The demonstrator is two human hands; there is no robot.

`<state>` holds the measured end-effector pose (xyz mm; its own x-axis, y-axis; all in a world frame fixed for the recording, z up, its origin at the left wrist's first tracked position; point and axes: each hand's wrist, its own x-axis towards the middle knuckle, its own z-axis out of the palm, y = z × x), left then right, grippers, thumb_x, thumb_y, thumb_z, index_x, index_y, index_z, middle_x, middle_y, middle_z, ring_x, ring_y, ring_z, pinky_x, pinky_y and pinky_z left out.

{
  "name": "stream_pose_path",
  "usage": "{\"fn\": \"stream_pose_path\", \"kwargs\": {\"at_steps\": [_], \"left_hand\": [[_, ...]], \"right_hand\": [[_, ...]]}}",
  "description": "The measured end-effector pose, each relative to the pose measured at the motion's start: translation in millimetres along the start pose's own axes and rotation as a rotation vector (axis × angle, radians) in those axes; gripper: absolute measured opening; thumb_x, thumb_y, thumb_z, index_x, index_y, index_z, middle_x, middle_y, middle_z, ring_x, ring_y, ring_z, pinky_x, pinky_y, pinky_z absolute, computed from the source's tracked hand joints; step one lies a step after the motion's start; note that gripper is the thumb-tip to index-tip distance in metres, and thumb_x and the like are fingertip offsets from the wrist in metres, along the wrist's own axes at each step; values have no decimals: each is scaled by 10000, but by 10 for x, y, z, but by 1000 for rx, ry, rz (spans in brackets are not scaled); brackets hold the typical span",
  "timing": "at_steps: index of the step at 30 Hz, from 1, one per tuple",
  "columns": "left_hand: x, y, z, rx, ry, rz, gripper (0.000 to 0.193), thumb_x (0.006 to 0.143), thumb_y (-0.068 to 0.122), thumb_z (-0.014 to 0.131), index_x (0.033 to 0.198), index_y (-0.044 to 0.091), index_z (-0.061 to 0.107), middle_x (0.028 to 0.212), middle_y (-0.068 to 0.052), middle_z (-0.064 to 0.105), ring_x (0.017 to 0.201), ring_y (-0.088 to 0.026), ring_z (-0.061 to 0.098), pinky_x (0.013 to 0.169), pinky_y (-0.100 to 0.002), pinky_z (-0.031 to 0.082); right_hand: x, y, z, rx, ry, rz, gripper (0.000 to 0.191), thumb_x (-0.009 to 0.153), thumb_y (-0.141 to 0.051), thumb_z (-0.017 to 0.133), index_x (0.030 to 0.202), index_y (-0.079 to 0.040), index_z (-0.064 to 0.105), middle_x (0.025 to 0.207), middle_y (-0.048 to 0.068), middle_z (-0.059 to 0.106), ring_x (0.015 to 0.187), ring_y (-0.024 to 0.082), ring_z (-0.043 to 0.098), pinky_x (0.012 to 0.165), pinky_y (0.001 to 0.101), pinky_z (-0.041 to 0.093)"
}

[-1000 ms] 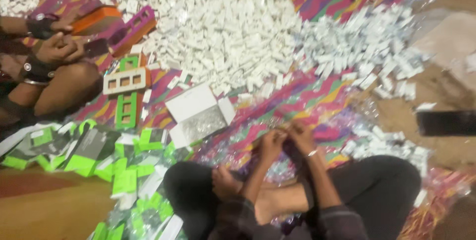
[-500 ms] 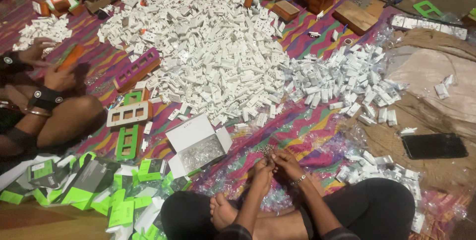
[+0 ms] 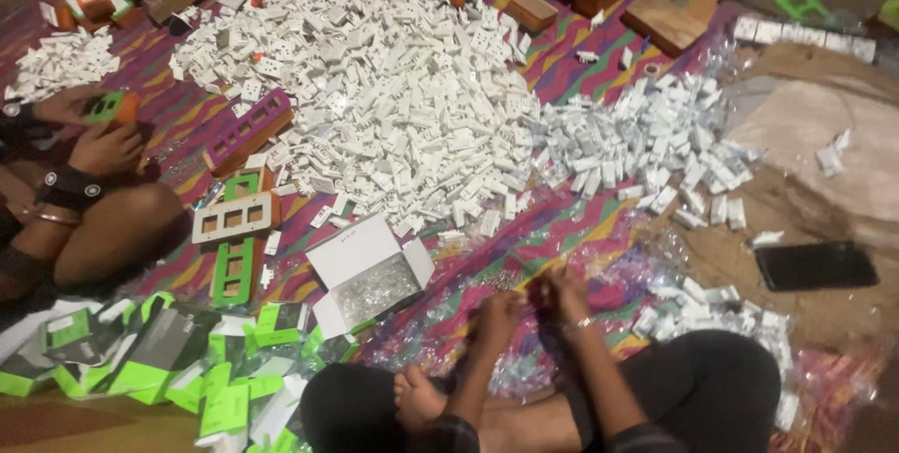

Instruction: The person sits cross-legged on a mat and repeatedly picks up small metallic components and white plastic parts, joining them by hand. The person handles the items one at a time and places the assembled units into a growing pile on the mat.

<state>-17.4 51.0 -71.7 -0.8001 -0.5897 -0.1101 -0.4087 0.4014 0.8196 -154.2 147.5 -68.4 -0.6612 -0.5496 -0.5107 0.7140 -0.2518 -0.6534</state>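
I sit cross-legged on a striped, colourful mat (image 3: 562,219). My left hand (image 3: 496,314) and my right hand (image 3: 562,296) meet just in front of my lap, fingers curled towards each other over a litter of clear plastic wrappers (image 3: 609,284). What they pinch is too dark and blurred to tell. An open white box of small shiny metal parts (image 3: 375,286) lies just left of my left hand. Beyond it spreads a huge pile of white plastic socket parts (image 3: 393,88).
A smaller pile of wrapped white pieces (image 3: 646,144) lies at right, with a black phone (image 3: 815,266) on the bare floor. Flat green-and-white cartons (image 3: 159,350) are heaped at lower left. A co-worker's hands (image 3: 103,144) work at left, near purple and green moulded frames (image 3: 234,219).
The view has tilted up and shows more of the far side of the mat. My hands have stayed together in front of my lap. The co-worker's hands have shifted a little.
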Motion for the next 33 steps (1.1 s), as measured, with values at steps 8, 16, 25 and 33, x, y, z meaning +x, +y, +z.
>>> {"fn": "stream_pose_path", "kwargs": {"at_steps": [8,16,25,33], "left_hand": [[265,-73,-4,-99,244,-9,247,916,150,659,1125,60,756,923,-159,764,778,-279,758,711,-385,582],[272,-53,7,-66,354,-50,415,892,65,646,1307,57,637,816,-191,717,733,-325,690,703,-448,534],[257,63,-49,-158,307,-82,367,894,36,666,1260,55,648,847,-146,730,755,-258,696,719,-388,554],[168,287,-151,-907,4,-148,320,991,49,562,1307,5,585,1011,-55,718,863,-137,656,732,-266,529]], "right_hand": [[-141,124,67,-298,86,-25,274,995,-296,621,844,-79,691,591,-3,581,448,89,468,414,260,332],[-115,198,80,-465,38,-155,253,966,-299,657,876,-76,736,668,-17,657,548,60,546,507,241,412],[-170,143,159,-651,11,-326,291,972,-251,752,898,30,751,728,-17,676,633,69,560,585,244,451],[-290,135,267,-1028,-184,-610,262,887,-180,750,1072,3,716,913,126,711,856,210,695,802,353,535]]}}
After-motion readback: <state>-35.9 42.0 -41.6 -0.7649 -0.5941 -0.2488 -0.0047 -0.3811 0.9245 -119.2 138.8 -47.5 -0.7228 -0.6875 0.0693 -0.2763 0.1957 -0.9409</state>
